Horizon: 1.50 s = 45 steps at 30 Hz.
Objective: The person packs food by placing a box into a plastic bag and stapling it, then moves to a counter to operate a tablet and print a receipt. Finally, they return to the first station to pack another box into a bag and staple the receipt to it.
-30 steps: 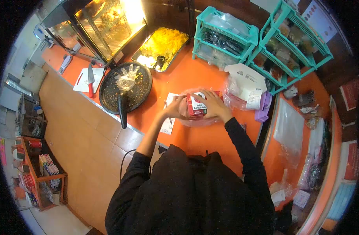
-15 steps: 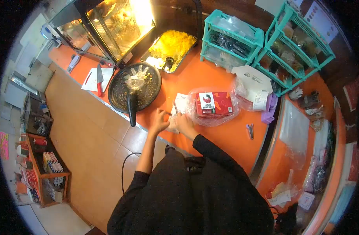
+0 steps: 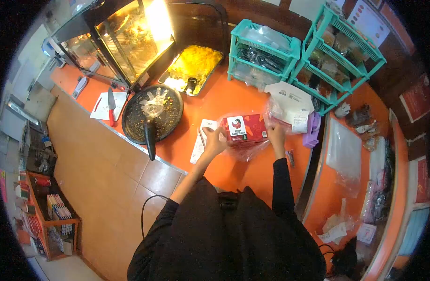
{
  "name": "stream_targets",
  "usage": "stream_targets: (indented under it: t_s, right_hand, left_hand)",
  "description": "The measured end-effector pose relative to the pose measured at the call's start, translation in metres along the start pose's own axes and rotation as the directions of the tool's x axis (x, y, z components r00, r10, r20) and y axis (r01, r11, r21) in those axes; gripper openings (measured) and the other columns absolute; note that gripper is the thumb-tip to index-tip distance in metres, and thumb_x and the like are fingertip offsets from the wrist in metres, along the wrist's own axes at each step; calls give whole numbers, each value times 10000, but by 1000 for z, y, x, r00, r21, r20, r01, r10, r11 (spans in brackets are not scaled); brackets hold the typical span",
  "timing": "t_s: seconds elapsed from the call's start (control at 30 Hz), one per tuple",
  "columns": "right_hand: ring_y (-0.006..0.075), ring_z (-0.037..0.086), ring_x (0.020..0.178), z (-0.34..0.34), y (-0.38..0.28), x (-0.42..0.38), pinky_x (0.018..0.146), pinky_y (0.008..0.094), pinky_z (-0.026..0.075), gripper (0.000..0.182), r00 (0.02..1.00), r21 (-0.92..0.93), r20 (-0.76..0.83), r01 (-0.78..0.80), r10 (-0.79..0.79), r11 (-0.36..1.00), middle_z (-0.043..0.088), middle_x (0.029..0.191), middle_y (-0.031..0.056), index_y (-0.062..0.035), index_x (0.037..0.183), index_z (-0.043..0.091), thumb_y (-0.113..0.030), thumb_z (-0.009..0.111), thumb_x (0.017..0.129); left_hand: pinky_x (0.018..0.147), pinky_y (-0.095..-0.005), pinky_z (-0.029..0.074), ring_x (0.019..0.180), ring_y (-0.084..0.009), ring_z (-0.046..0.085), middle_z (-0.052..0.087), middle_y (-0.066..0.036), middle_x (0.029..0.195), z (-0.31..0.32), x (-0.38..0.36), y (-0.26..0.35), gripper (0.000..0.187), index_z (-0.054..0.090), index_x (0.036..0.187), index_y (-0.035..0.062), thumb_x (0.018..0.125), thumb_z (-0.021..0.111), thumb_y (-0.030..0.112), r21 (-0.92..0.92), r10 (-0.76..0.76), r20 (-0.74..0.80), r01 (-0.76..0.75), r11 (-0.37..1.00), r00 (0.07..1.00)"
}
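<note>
A red box with a white label and a rooster logo lies on the orange counter in a clear plastic bag. My left hand is at the box's left side, fingers closed on the bag's edge. At the right side my right hand pinches the bag near the box's corner. Beneath and left of my left hand lies a white paper slip, with a thin pen-like stick partly hidden by the fingers.
A stone mortar with a pestle and a plastic glove stands left, beside a knife on a white board. Behind are a yellow food tray, a lit display case and green racks. A purple holder stands right.
My right hand has moved right, from the paper to the box's right side. My left hand has moved right to its left side. Both now hold the bag, and the view has shifted slightly.
</note>
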State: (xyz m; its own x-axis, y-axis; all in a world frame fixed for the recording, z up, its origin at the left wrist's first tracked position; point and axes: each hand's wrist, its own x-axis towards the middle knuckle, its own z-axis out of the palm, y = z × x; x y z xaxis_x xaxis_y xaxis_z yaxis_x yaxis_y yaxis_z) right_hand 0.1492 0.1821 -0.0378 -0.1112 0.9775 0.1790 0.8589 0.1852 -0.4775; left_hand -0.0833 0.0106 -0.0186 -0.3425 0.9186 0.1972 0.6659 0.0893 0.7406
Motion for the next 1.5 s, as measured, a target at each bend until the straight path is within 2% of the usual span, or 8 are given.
stream_targets:
  t_s: [0.13, 0.27, 0.47, 0.7, 0.93, 1.23, 1.3, 1.5]
  right_hand:
    - [284, 634, 797, -18, -2, 8, 692, 359, 514, 220, 957, 530, -197, 286, -212, 798, 638, 884, 199, 24, 996, 576, -162, 528, 889]
    - [183, 630, 784, -101, -64, -5, 654, 277, 509, 206, 963, 975, 174, -198, -207, -101, 663, 951, 150, -3, 998, 580, -154, 442, 970]
    - [164, 640, 828, -127, -72, 3, 590, 253, 493, 260, 945, 937, 248, -289, -211, -194, 660, 1077, 165, -42, 1078, 572, -246, 444, 981]
    - [136, 644, 783, -171, -82, -31, 556, 239, 493, 263, 957, 980, 169, -188, -235, -59, 659, 1103, 130, -57, 1118, 549, -250, 444, 975]
    - [172, 623, 563, -185, -85, -96, 508, 262, 534, 313, 967, 985, 172, -171, -189, 23, 610, 1164, 135, -71, 1229, 424, -188, 468, 943]
    - [224, 560, 1043, -156, -75, -135, 872, 329, 475, 539, 930, 800, -94, 284, -357, 529, 497, 1252, 141, -18, 1327, 367, -158, 620, 872]
    - [259, 495, 1133, -158, -44, -154, 1008, 401, 378, 607, 955, 838, 221, -84, -196, 539, 466, 1286, 121, -14, 1324, 389, -179, 696, 828]
    - [299, 446, 1204, -141, -75, -161, 1038, 421, 351, 684, 921, 639, -141, 364, -363, 677, 457, 1287, 179, 9, 1360, 345, -202, 704, 817]
  left_hand:
    - [940, -448, 412, 1071, -437, 383, 468, -256, 1028, -18, 7, -16, 323, 728, 861, 136, 557, 675, 40, 40, -2, 91, -2, 999, 996]
    - [887, -474, 484, 1094, -484, 477, 389, -317, 1198, -23, 12, -16, 493, 669, 1147, 200, 664, 616, 117, 312, -204, 252, 120, 942, 946]
    - [749, -456, 533, 884, -406, 640, 595, -294, 936, -78, 40, 49, 417, 648, 1041, 20, 776, 561, 331, 492, -285, 26, 236, 838, 958]
    - [594, -452, 502, 666, -359, 652, 646, -223, 721, -119, 57, 98, 220, 611, 588, -12, 660, 684, 183, 198, 342, 164, -371, 907, 925]
    - [677, -356, 489, 836, -255, 650, 657, -145, 983, -116, 49, 131, 568, 488, 1220, 86, 670, 572, -34, -705, 119, 498, 321, 632, 859]
    - [917, -438, 421, 1031, -253, 570, 574, -114, 1184, -68, 13, 167, 440, 481, 1250, 112, 849, 521, 288, -615, 381, 765, 763, 198, 518]
    - [868, -404, 440, 1011, -224, 542, 593, -77, 1113, -72, 4, 174, 310, 609, 1008, 88, 862, 530, 349, -661, 241, 683, 444, 605, 689]
    - [608, -521, 475, 583, -319, 587, 614, -85, 636, -53, -38, 216, 240, 668, 696, 109, 764, 616, 333, -80, 548, 492, -592, 802, 676]
